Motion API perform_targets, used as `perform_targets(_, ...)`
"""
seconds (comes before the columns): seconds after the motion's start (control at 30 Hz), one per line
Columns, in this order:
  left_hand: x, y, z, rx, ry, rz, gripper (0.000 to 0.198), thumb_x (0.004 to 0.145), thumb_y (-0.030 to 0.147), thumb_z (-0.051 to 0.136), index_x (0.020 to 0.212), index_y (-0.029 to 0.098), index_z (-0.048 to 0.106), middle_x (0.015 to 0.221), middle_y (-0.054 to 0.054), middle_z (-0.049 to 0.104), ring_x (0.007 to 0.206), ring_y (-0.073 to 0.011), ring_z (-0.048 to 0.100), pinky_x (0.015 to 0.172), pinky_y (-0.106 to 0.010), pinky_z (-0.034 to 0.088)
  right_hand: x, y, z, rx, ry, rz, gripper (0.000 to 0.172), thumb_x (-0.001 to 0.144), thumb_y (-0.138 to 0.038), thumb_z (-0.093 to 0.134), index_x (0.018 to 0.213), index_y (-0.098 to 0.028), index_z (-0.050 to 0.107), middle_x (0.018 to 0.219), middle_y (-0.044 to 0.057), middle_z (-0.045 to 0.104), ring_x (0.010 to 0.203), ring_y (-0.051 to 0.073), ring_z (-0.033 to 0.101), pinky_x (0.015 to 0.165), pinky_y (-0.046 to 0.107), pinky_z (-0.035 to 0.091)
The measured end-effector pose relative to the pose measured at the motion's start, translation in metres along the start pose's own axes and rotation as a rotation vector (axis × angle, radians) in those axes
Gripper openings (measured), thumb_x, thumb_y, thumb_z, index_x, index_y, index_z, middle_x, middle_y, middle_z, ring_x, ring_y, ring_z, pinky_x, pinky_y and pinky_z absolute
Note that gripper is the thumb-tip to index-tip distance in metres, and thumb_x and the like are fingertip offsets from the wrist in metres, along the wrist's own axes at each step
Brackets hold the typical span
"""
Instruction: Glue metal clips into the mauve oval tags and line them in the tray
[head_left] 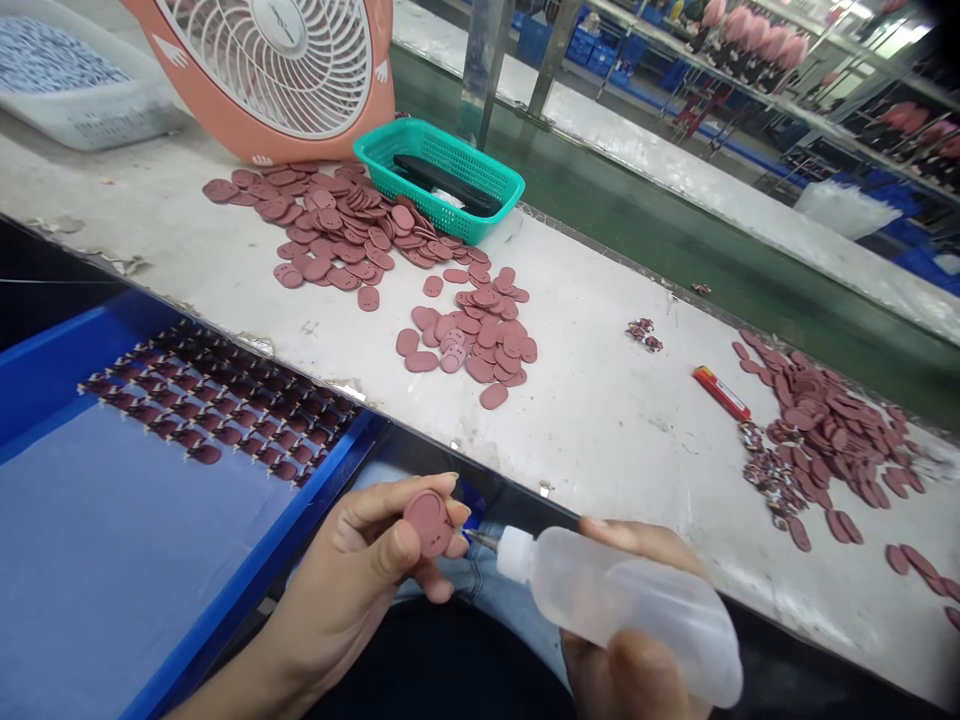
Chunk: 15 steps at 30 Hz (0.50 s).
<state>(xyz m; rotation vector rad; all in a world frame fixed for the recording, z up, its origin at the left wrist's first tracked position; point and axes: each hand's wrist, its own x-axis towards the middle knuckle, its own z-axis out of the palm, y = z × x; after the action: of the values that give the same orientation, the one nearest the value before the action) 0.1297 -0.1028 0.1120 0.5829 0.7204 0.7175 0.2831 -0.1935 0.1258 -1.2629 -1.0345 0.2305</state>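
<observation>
1. Two bare hands in view at the lower edge of the frame: left hand [349, 570] and right hand [634, 680]
2. One oval piece of dusky-pink rubbery material [429, 523], held upright in the left hand. Thumb and fingers [397, 550] were closed firmly on its edges, leaving most of the face showing. Long axis tilted from upper left to lower right, as far as could be judged
3. One clear plastic squeeze bottle [622, 600] with white nozzle [514, 553] and thin metal tip [480, 540], gripped in the right hand, with right fingers [630, 535] closed around it from above and below. Body lay nearly level, base sloping down to the right
4. Metal tip pointed left at the lower right edge of the oval piece, just beside it; contact could not be told. Left hand was the nearer, right hand lay farther off to the right
5. One blue tray [255, 570], left of the hands, carrying rows of similar pieces [217, 400]
6. One worktop [600, 450] ahead, carrying loose heaps of pink pieces [469, 340], a teal plastic basket [450, 150] and a peach-coloured fan [277, 80]
</observation>
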Motion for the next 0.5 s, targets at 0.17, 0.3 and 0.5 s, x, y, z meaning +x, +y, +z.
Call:
perform_targets(0.17, -0.002, 0.004, 0.008, 0.011, 0.087, -0.016, 0.034, 0.061, 0.047, 0.094, 0.086, 0.026, 0.086, 0.076, -0.006, 0.081, 0.063, -0.0166, 0.072, 0.048, -0.015, 0.056, -0.003, -0.003, 0.000, 0.018, -0.019, 0.057, 0.030, 0.097, -0.044, 0.062, 0.113, -0.020, 0.066, 0.060, -0.002, 0.057, 0.036, 0.011, 0.044, 0.030, 0.025, 0.037)
perform_targets(0.3, -0.005, 0.005, 0.012, 0.025, 0.153, -0.042, 0.035, 0.057, 0.047, 0.096, 0.082, 0.026, 0.086, 0.073, -0.005, 0.080, 0.062, -0.0162, 0.070, 0.048, -0.016, 0.056, -0.009, -0.003, -0.002, 0.006, -0.015, 0.134, 0.029, 0.095, -0.045, 0.064, 0.113, -0.023, 0.067, 0.067, 0.001, 0.062, 0.041, 0.012, 0.051, 0.033, 0.024, 0.039)
perform_targets(0.5, -0.002, 0.004, 0.012, 0.064, 0.299, -0.013, 0.047, 0.047, 0.053, 0.098, 0.084, 0.027, 0.086, 0.075, -0.004, 0.079, 0.064, -0.0175, 0.071, 0.045, -0.016, 0.054, -0.002, 0.007, -0.013, 0.551, -0.027, 0.638, 0.051, 0.088, -0.070, 0.059, 0.114, -0.027, 0.065, 0.057, -0.002, 0.057, 0.037, 0.010, 0.045, 0.034, 0.019, 0.036)
